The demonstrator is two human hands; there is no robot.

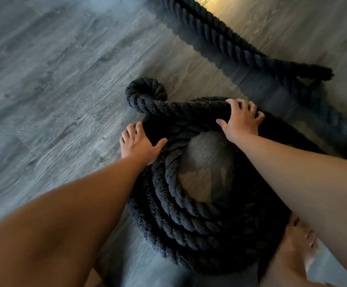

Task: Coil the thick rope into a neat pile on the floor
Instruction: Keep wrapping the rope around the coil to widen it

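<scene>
Item: thick black twisted rope [189,220], coiled in stacked rings on grey wood-plank floor [54,79]. Free length lies behind the coil, running far right. Left hand [137,143] rests on the coil's far-left rim. Right hand [241,121] curls over the topmost strand on the far side. Bare foot [299,241] sits just beside the near-right rim.

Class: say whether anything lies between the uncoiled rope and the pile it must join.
Nothing visible does: only bare floor separates the loose rope from the pile. The right hand grips the top strand; the left hand rests on the pile's edge.
</scene>
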